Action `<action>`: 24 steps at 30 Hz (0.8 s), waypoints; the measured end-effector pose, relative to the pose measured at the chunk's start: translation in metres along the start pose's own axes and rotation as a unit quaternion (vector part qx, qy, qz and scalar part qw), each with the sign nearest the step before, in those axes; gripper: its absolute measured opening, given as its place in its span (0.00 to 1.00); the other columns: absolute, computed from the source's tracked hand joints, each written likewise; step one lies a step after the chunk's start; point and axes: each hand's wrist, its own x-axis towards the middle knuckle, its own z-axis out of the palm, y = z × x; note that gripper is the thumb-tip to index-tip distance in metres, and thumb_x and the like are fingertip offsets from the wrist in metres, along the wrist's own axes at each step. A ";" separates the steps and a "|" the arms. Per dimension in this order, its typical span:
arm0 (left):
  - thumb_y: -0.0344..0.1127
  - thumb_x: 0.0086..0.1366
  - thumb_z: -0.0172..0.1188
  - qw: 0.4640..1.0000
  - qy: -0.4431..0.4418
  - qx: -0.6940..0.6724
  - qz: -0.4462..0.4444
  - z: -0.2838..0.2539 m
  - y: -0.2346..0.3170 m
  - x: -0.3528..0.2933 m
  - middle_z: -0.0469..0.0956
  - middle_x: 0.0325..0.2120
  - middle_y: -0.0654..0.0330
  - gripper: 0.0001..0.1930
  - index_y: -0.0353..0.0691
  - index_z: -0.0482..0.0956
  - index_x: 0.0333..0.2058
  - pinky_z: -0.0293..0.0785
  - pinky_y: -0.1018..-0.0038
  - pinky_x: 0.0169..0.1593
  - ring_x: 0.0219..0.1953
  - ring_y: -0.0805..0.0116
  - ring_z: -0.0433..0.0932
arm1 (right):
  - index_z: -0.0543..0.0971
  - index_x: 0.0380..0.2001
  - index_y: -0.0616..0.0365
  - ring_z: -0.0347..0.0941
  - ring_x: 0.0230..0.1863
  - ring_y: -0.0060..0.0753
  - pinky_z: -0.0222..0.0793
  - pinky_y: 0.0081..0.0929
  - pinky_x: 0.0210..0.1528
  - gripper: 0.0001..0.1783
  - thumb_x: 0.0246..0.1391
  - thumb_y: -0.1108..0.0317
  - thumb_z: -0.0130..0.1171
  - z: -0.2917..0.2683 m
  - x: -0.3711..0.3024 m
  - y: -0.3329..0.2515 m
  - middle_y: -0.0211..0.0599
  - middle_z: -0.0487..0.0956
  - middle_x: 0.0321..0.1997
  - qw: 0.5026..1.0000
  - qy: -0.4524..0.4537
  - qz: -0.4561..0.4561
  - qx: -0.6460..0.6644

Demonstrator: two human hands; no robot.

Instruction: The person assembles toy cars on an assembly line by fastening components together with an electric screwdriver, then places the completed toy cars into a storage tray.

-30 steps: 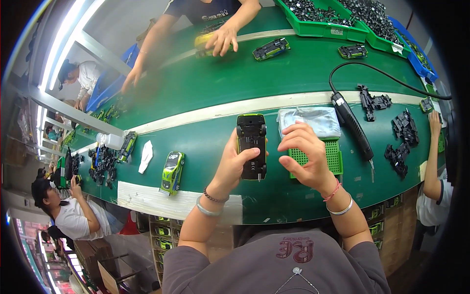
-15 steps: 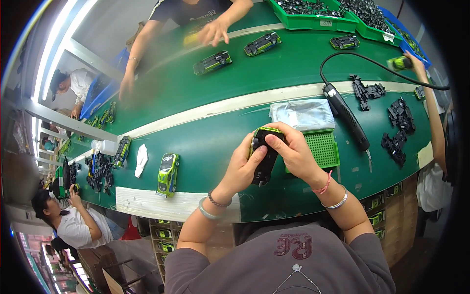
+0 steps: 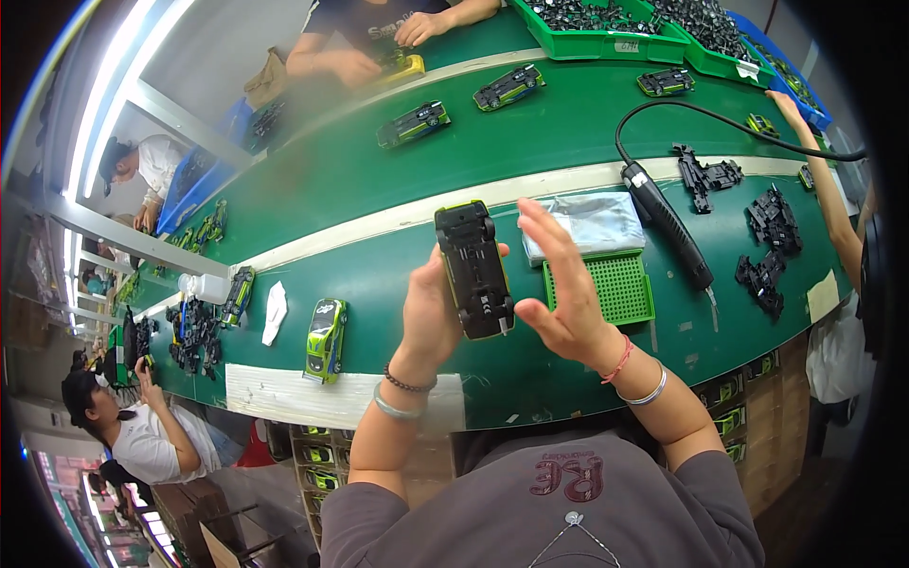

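Observation:
My left hand (image 3: 431, 308) grips a toy car (image 3: 475, 270) over the green table, its black underside facing up and a thin green body edge showing round it. My right hand (image 3: 566, 293) is off the car, fingers stretched and spread, just to its right. Behind that hand lie a green perforated basket (image 3: 620, 289) and a pale blue-white plastic-wrapped packet (image 3: 592, 224). A black corded electric screwdriver (image 3: 670, 227) rests to the right of the basket. Left of my hands, a finished-looking green toy car (image 3: 326, 341) sits on its wheels.
Black chassis parts (image 3: 775, 222) lie at the right, more black parts (image 3: 194, 331) at the left. Upturned cars (image 3: 414, 124) dot the far green strip (image 3: 568, 114). Green bins (image 3: 615, 43) of small dark parts stand at the back. Co-workers sit opposite and at both sides.
My right hand has let go of the car and opened. The car, in my left hand, has turned underside up and shifted left. The co-worker opposite has drawn a yellow-green piece back.

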 end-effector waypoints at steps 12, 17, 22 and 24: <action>0.50 0.70 0.33 0.994 0.017 0.056 0.094 -0.011 -0.006 0.000 0.71 0.45 0.55 0.25 0.39 0.58 0.56 0.75 0.71 0.44 0.42 0.68 0.74 | 0.69 0.50 0.68 0.69 0.49 0.50 0.64 0.39 0.52 0.46 0.49 0.32 0.43 -0.009 -0.009 -0.010 0.54 0.71 0.47 1.000 -0.009 -0.007 0.019; 0.46 0.70 0.34 0.969 -0.059 0.225 0.079 0.008 -0.038 -0.008 0.45 0.64 0.53 0.28 0.39 0.42 0.64 0.55 0.65 0.62 0.64 0.59 0.52 | 0.53 0.63 0.60 0.38 0.69 0.56 0.35 0.48 0.66 0.52 0.44 0.34 0.52 0.011 -0.007 -0.019 0.57 0.43 0.68 0.989 -0.101 0.001 -0.107; 0.42 0.69 0.40 0.934 -0.222 0.275 -0.055 0.022 -0.029 -0.022 0.56 0.59 0.55 0.30 0.34 0.43 0.63 0.53 0.73 0.60 0.60 0.68 0.55 | 0.55 0.61 0.65 0.45 0.67 0.52 0.39 0.41 0.66 0.34 0.61 0.49 0.36 -0.035 0.019 0.018 0.55 0.48 0.67 0.979 0.158 0.087 -0.096; 0.42 0.69 0.41 0.947 -0.217 0.225 -0.069 0.025 -0.022 -0.022 0.57 0.58 0.56 0.30 0.34 0.44 0.63 0.54 0.75 0.59 0.59 0.69 0.57 | 0.56 0.60 0.67 0.46 0.67 0.52 0.40 0.40 0.66 0.32 0.63 0.52 0.33 -0.052 0.021 0.024 0.56 0.49 0.67 0.963 0.235 0.069 -0.111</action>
